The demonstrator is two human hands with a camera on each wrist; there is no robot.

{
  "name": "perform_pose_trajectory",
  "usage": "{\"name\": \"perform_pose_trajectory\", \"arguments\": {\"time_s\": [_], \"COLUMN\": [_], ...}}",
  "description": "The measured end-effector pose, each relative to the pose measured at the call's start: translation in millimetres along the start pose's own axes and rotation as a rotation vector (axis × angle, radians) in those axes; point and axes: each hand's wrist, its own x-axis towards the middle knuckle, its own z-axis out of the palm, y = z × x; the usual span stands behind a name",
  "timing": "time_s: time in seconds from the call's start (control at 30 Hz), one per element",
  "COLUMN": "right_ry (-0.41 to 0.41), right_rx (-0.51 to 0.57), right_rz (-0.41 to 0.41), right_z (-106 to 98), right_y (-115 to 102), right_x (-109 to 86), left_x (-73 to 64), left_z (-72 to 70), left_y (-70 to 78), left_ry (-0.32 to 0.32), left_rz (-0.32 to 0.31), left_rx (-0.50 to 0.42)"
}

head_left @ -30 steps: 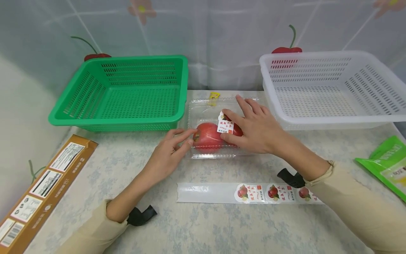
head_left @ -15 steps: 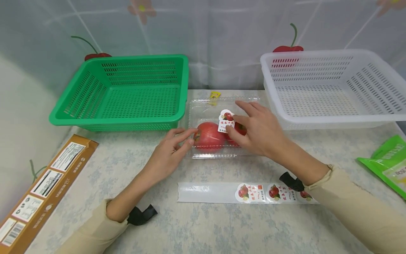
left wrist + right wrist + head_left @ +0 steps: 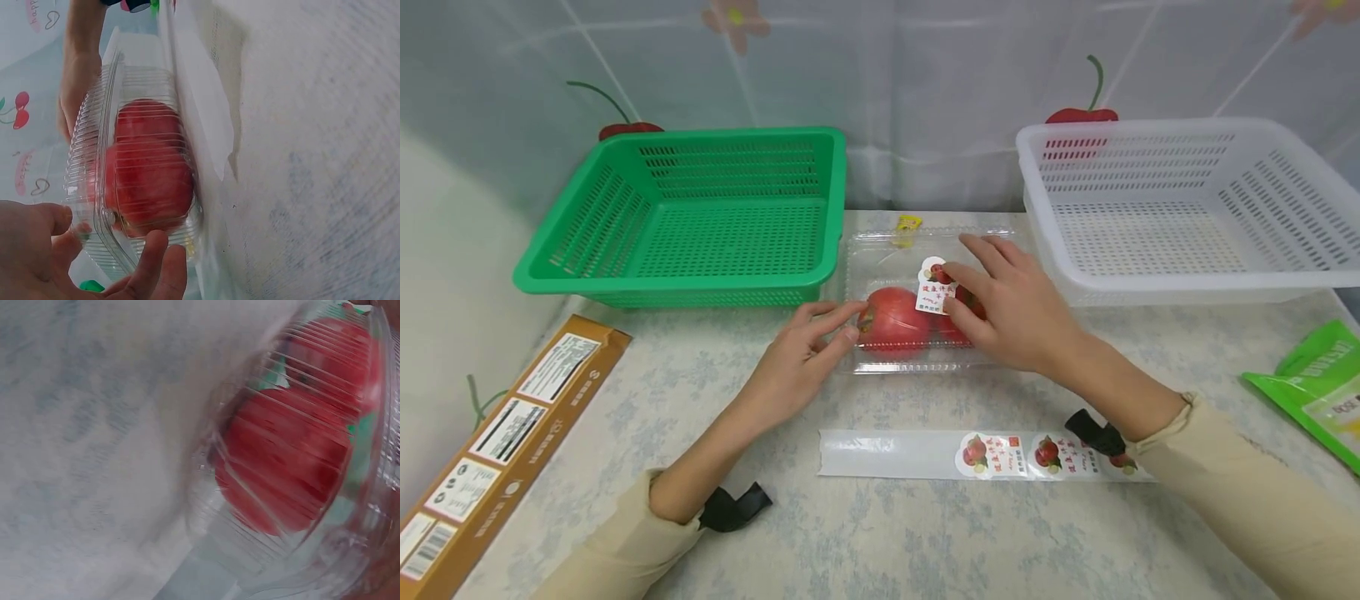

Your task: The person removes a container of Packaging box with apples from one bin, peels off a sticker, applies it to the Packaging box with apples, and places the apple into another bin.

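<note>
A clear plastic clamshell container [image 3: 883, 262] lies closed on the table, with two red apples [image 3: 893, 318] inside. On its lid sits a white apple sticker [image 3: 931, 293] with red print. My right hand [image 3: 1026, 321] reaches over the lid from the right, index fingertip and thumb tip at the sticker's right edge, other fingers extended. At the container's left end, my left hand [image 3: 790, 362] touches its edge with relaxed fingers. The left wrist view shows the left-hand fingers [image 3: 152, 256] spread along the container's ribbed side. In the right wrist view, the apples [image 3: 284, 465] show through the plastic.
A strip of apple stickers [image 3: 887, 454] lies in front of the container. Behind it are a green basket [image 3: 831, 217] at left and a white basket [image 3: 1030, 183] at right. A brown box [image 3: 523, 433], a green bag [image 3: 1315, 375] and a small yellow packet [image 3: 908, 222] lie around.
The right hand's index finger and thumb have drawn back rightward across the sticker, uncovering more of it. The left hand stays at the container's left end.
</note>
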Motion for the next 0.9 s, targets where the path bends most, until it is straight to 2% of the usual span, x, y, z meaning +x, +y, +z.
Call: {"name": "perform_pose_trajectory", "arguments": {"time_s": [0.13, 0.2, 0.27, 0.33, 0.47, 0.57, 0.63, 0.77, 0.9], "right_ry": [-0.188, -0.244, -0.257, -0.218, -0.077, -0.005, 0.024, 0.085, 0.126], "right_rx": [-0.054, -0.069, -0.074, -0.060, 0.026, 0.088, 0.104, 0.115, 0.126], "right_rz": [0.063, 0.085, 0.091, 0.089, 0.067, 0.034, -0.001, -0.066, -0.080], "right_z": [-3.0, -3.6, -3.5, -2.7, -1.4, -1.1, -0.8, 1.1, 2.3], "right_y": [-0.2, -0.8, -1.3, -1.4, -0.2, 1.4, 2.3, 3.8, 3.6], "right_x": [3.5, 4.8, 5.3, 5.1, 3.4, 1.3, -0.3, -2.3, -3.1], "left_x": [0.5, 0.6, 0.6, 1.4, 3.8, 5.1, 5.6, 6.6, 8.3], "left_z": [0.7, 0.8, 0.3, -0.6, -3.1, -3.4, -2.6, 0.6, 1.7], "left_y": [-0.7, -1.0, -0.9, -1.8, -2.0, -1.3, -1.2, -2.2, -2.6], "left_ry": [0.002, 0.004, 0.000, -0.006, -0.013, -0.009, -0.006, 0.002, 0.004], "left_rz": [0.000, 0.000, -0.001, -0.002, -0.023, -0.038, -0.046, -0.059, -0.085], "left_rx": [-0.001, -0.003, -0.013, -0.052, -0.143, -0.172, -0.187, -0.276, -0.349]}}
